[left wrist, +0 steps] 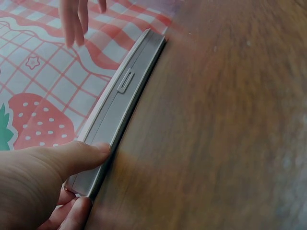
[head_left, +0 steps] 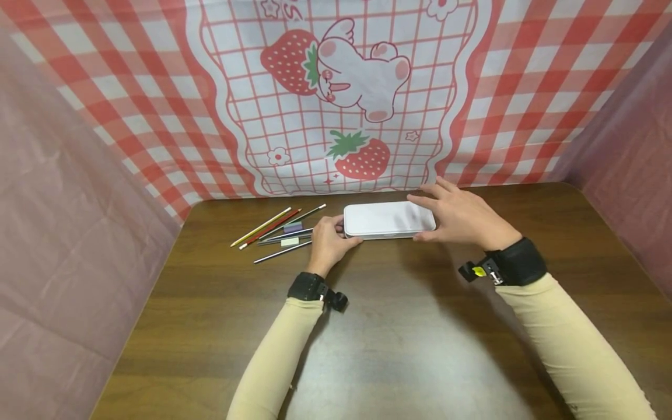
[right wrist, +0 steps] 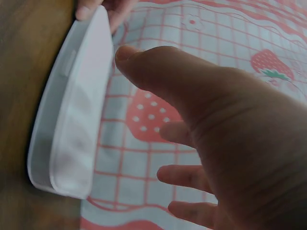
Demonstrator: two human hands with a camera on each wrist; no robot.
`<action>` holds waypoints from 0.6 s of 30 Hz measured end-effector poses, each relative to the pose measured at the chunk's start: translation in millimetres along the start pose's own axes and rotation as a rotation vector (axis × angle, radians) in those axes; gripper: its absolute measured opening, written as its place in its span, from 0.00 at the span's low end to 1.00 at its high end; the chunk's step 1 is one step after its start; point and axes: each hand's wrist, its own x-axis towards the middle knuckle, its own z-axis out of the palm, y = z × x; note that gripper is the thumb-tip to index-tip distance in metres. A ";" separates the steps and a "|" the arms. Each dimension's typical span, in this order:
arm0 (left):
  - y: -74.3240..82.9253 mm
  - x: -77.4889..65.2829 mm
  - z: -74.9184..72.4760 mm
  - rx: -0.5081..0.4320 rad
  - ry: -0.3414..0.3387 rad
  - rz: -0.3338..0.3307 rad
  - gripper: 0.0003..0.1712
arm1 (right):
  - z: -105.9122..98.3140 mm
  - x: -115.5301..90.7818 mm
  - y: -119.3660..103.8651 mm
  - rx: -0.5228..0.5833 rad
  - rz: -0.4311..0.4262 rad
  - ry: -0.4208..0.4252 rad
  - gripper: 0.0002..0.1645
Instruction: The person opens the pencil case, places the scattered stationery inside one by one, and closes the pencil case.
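Note:
A white pencil case (head_left: 388, 220) with a small front latch lies lengthwise near the back of the table, its lid down. My left hand (head_left: 326, 242) grips its left end. In the left wrist view the thumb of that hand (left wrist: 43, 177) presses the front side, while its other fingers curl around the end. My right hand (head_left: 462, 219) is spread at the case's right end. The right wrist view shows this hand (right wrist: 230, 124) apart from the case (right wrist: 79, 134), fingers extended and holding nothing.
Left of the case lie a yellow pencil (head_left: 261, 227), a red pencil (head_left: 270, 229) and several darker ones. A purple eraser (head_left: 293, 227) and a pale green eraser (head_left: 290, 241) lie among them. A checked strawberry cloth (head_left: 362, 157) hangs behind the wooden table (head_left: 399, 326).

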 end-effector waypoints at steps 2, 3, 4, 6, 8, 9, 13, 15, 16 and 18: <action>0.2 0.5 0.1 -0.004 -0.002 -0.003 0.38 | 6.3 6.0 -1.9 0.003 -0.011 -0.002 0.55; 0.3 0.7 0.2 -0.006 -0.005 -0.004 0.38 | 9.1 8.8 -2.7 0.004 -0.012 -0.003 0.55; 0.4 1.0 0.5 -0.008 -0.006 -0.002 0.38 | 11.6 11.3 -3.1 0.004 -0.012 -0.007 0.56; 0.4 1.2 0.9 -0.012 -0.006 0.001 0.38 | 16.0 16.6 -4.1 0.010 -0.006 -0.013 0.57; 0.5 1.3 0.9 -0.018 -0.007 0.002 0.38 | 19.5 21.7 -5.0 0.022 0.005 -0.026 0.57; 0.7 1.2 0.7 -0.018 -0.006 0.001 0.38 | 21.2 24.3 -5.7 0.030 0.010 -0.032 0.57; 1.1 0.8 -0.9 -0.026 -0.006 -0.005 0.38 | 28.2 35.2 -9.4 0.052 0.026 -0.055 0.57; 1.4 0.4 -1.6 -0.025 -0.005 -0.003 0.38 | 33.1 40.7 -11.9 0.058 0.031 -0.066 0.57; 1.5 0.1 -2.0 -0.027 -0.005 -0.003 0.38 | 35.5 43.0 -13.2 0.060 0.032 -0.072 0.57; 1.7 -0.6 -2.4 -0.027 -0.005 -0.002 0.38 | 40.6 47.5 -15.7 0.065 0.035 -0.081 0.57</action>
